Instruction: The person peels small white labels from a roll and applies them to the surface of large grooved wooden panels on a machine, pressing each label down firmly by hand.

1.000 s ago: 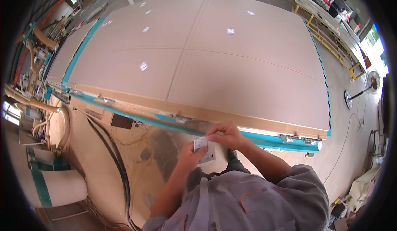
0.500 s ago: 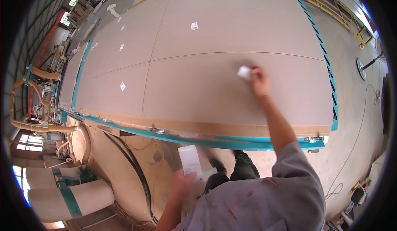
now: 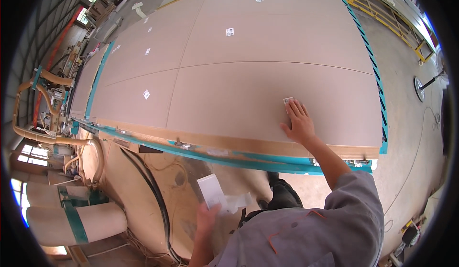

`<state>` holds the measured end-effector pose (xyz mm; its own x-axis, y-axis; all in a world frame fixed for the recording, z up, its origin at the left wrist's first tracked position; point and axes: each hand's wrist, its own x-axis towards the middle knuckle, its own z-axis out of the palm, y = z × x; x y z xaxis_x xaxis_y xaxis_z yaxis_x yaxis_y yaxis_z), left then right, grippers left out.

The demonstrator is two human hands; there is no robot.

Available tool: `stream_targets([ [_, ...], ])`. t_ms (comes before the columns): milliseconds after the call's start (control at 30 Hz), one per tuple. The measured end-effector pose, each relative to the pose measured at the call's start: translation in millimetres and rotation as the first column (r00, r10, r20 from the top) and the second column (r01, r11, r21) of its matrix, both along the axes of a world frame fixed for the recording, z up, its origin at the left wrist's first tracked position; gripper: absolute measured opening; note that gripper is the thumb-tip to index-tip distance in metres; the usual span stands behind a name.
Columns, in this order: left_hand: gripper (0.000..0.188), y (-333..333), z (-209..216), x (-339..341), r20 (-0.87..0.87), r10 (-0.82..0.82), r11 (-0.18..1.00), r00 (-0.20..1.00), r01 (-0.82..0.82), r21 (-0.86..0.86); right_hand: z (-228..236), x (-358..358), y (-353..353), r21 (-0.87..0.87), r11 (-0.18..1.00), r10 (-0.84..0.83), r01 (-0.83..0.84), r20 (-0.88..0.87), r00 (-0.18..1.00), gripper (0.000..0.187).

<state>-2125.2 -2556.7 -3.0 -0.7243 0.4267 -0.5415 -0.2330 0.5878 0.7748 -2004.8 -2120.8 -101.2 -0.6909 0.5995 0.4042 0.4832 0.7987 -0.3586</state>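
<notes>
A small white label [image 3: 288,100] lies on the near right brown panel [image 3: 229,99], its far edge showing past my fingertips. My right hand [image 3: 300,122] rests flat over it, fingers stretched out and partly covering it. Down by my body, my left hand [image 3: 208,217] is closed on a white label strip [image 3: 210,189], whose loose tail curls off to the right. More stickers sit on the other panels: a white label [image 3: 147,94] on the near left one and another label [image 3: 230,32] on the far right one.
A teal machine frame [image 3: 224,160] runs along the panels' near edge, and a slatted teal rail [image 3: 370,47] along the right. Black cables [image 3: 150,185] cross the floor at left, near large dust bags [image 3: 103,224]. A fan [image 3: 419,89] stands at right.
My right hand has come down from holding the white label above the panel and now lies flat on it. The strip in my left hand has shifted slightly left and down.
</notes>
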Motion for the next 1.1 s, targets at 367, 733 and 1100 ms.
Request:
stream_targets([
  [367, 0.029, -53.5, -14.3, 75.9, 0.025, -0.046, 0.988, 0.999, 0.042, 0.149, 5.6, 37.3, -37.2, -0.286, 0.958, 0.114, -0.005, 0.363, 0.925, 0.076],
  [733, 0.026, -86.7, -11.9, 207.3, 0.154, -0.179, 0.956, 0.972, 0.134, 0.262, 19.8, 227.5, -298.8, -0.826, 0.476, 0.491, -0.303, -0.036, 0.871, 0.047],
  [1100, 0.032, 81.8, 4.1, 401.2, 0.004, -0.743, 0.582, 0.669, 0.644, 0.498, 92.1, 467.2, -289.8, -0.873, 0.464, -0.053, -0.149, -0.195, 0.979, 0.028],
])
